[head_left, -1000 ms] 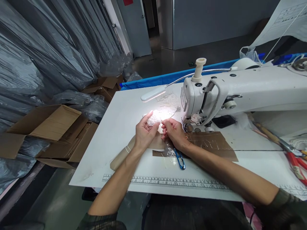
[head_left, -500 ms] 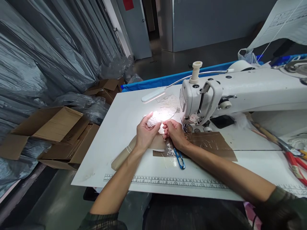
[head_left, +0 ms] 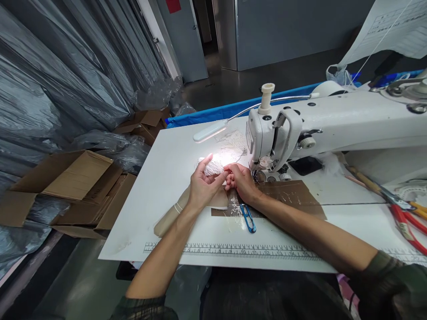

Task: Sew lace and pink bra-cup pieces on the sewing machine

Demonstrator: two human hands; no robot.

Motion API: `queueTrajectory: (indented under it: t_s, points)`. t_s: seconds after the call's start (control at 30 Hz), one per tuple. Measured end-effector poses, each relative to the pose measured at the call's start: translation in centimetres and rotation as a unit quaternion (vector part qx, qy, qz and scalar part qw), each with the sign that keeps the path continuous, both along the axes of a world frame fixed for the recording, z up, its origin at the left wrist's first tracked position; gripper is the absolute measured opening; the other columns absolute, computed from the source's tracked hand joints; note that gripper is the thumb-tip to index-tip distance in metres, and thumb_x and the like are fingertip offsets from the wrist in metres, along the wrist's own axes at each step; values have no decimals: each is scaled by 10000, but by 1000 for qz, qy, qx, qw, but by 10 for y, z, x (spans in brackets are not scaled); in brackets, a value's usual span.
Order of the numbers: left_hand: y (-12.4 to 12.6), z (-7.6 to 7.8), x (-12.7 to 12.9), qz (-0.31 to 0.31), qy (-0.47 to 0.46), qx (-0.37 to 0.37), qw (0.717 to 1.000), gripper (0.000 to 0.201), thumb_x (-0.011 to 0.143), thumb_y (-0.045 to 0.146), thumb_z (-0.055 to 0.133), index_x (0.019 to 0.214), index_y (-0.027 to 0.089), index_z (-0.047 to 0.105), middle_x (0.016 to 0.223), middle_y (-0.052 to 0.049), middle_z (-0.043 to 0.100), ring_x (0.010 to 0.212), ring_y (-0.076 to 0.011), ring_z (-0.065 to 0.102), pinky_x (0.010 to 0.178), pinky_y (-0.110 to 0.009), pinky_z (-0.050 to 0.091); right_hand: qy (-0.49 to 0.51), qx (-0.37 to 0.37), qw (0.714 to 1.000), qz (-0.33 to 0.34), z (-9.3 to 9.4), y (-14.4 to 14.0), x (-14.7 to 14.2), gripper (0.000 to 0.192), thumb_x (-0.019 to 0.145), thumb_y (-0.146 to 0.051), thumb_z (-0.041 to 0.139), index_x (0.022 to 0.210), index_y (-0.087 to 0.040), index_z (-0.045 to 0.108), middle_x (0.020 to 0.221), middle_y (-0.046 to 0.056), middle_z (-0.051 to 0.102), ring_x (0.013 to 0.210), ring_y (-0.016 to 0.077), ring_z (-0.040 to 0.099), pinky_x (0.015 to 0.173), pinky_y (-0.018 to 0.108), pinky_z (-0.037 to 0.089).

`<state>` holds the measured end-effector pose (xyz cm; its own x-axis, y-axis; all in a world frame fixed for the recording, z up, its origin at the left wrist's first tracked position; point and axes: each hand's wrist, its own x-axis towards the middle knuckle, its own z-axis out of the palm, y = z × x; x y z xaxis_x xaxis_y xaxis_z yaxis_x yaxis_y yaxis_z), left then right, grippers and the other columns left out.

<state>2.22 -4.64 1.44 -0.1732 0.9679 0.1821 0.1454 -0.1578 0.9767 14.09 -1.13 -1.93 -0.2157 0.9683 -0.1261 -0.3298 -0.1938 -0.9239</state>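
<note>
Head view, the only one I have.

Left hand [head_left: 203, 186]: thumb and forefinger bent around white lace [head_left: 212, 167], holding it up under the lamp [head_left: 209, 131], left of the sewing machine [head_left: 283, 131].

Right hand [head_left: 243, 182]: fingers curled, tips drawn narrow at the lace's edge; whether they grip it, I cannot tell.

Change: the right fingertips have closed in on the left thumb, covering most of the bright patch beneath. I judge that both hands now attend to one small spot.

Materials: lace, openwork, rumpled; tan cloth [head_left: 169, 218], soft, tapering, white band across, below the left wrist; brown sheet [head_left: 296, 195], flat, scuffed; blue snips [head_left: 247, 218], slim, looped, near the right wrist; tabletop [head_left: 140, 195], smooth, white, with a printed ruler [head_left: 233, 251].
</note>
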Motion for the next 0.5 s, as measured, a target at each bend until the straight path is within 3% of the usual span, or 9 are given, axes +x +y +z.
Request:
queueTrajectory:
  t_s: [0.1, 0.27, 0.4, 0.5]
  points:
    - [-1, 2, -4, 26, 45, 27, 998, 591, 775, 317, 726, 1316, 143, 563, 1354, -132, 558, 1195, -250, 587, 941, -300, 526, 7, 17, 1000, 16, 1, -1, 2, 284, 778, -425, 544, 907, -176, 585, 694, -18, 597, 448, 81, 530, 398, 195, 445]
    - [0, 2, -8, 67, 90, 4, 994, 533, 794, 264, 656, 1311, 154, 586, 1274, -118, 636, 1020, -229, 659, 849, -337, 562, -41, 83, 994, 49, 4, -6, 3, 296, 750, -436, 640, 868, -171, 581, 603, -48, 538, 446, 77, 505, 375, 179, 462]
    - [1, 2, -6, 65, 87, 32, 994, 513, 781, 240, 663, 1280, 132, 604, 1269, -124, 639, 1169, -251, 600, 917, -334, 543, -60, 135, 988, 44, 3, -5, 4, 337, 697, -421, 735, 868, -175, 580, 668, -50, 559, 456, 67, 500, 357, 183, 474]
    - [1, 2, -6, 65, 100, 36, 992, 503, 775, 239, 671, 1265, 145, 614, 1260, -113, 648, 1203, -257, 582, 940, -339, 539, -68, 131, 988, 47, 2, -3, 4, 317, 725, -439, 719, 829, -171, 584, 612, -52, 559, 406, 70, 490, 343, 190, 456]
